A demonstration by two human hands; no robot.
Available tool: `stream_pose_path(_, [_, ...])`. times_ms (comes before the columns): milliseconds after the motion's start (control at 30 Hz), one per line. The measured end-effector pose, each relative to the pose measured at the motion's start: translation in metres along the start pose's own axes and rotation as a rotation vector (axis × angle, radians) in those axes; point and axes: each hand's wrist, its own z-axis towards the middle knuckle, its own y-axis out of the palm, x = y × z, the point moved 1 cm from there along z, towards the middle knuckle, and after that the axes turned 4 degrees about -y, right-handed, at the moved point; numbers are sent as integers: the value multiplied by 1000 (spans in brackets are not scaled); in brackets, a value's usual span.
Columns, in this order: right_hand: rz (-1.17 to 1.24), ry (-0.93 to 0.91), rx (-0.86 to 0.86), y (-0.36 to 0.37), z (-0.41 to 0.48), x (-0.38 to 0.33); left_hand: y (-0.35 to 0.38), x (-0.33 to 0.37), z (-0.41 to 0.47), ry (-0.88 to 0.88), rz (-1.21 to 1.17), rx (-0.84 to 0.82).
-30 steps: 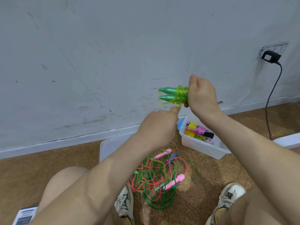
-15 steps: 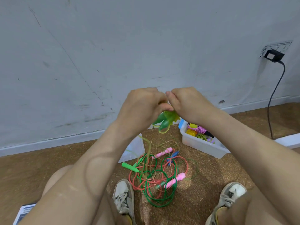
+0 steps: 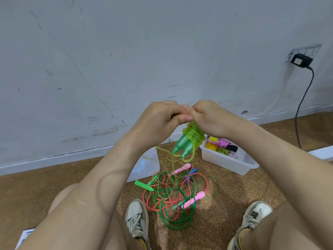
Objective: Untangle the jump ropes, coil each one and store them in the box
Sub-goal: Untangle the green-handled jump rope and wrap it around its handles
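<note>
- The fingers (image 3: 183, 118) of both hands are curled and meet tip to tip over the top of the green rope (image 3: 193, 136). The right hand (image 3: 209, 118) wraps the upper end of the coil. The left hand (image 3: 158, 120) pinches at the same spot with its thumb pressed in, though exactly which strand it holds is hidden.
- Head view, the task's things: the green rope is wound tight round its two handles (image 3: 182, 147), which point down and to the left. It is held in the air above the floor (image 3: 234, 195), between the box (image 3: 227, 163) and the pile (image 3: 173, 192).
- A thin tail (image 3: 172, 159) hangs from the coil down into the pile, where red, green and pink-handled ropes lie knotted together.
- The box sits near the wall (image 3: 126, 69) to the right and already holds a few bundled ropes. A clear lid (image 3: 144, 166) lies flat to the left of it.
- Risk: I judge the tail to be the weak point. If it is snagged in the pile, lifting or pulling could drag the whole tangle up or tighten it.
- Risk: the wraps look springy. If the pinch slackens before the end is tucked, the turns could spring loose off the handles.
- Pose: both forearms reach forward and converge, wrists bent inward, with the hands side by side and touching at chest height over the pile.
</note>
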Motion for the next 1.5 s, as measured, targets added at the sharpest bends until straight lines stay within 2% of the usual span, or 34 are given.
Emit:
stream_pose_path(100, [113,44,62,-2,0,1,14,3,2,-260,-222,-36])
stream_pose_path(200, [273,100,149,-2,-1,1,26,3,5,-536,-653,-57])
stream_pose_path(333, [563,183,293,3,-2,-3,32,7,11,-681,-992,-51])
stream_pose_path(467, [842,310,390,8,-2,-9,38,5,10,-800,-1136,-207])
stream_pose_path(567, [1003,373,395,4,-2,-7,47,6,5,-819,-1083,-279])
stream_pose_path(633, [1046,408,378,1,-2,-4,51,7,5,-801,-1053,-222])
stream_pose_path(700, [1091,430,391,0,-1,-1,50,8,6,-753,-960,-95])
stream_pose_path(800, [1131,445,428,2,2,2,46,9,6,-674,-672,34])
stream_pose_path(867, [1134,463,464,1,4,4,46,12,3,-609,-488,27])
stream_pose_path(933, [1134,489,530,-2,6,8,46,15,-3,-439,-180,-33])
stream_pose_path(1033, [941,476,600,-2,5,12,41,19,-9,-143,378,-46])
stream_pose_path(1133, [597,370,661,4,6,10,28,24,-5,-11,596,-8])
stream_pose_path(1233, [280,277,665,11,8,4,25,31,-6,86,709,-21])
stream_pose_path(1300, [102,240,655,14,10,4,26,35,-7,130,691,27])
stream_pose_path(1400, [9,139,624,15,14,5,14,32,-4,135,538,143])
stream_pose_path(1500, [-81,-51,546,15,14,2,2,28,-4,72,427,191])
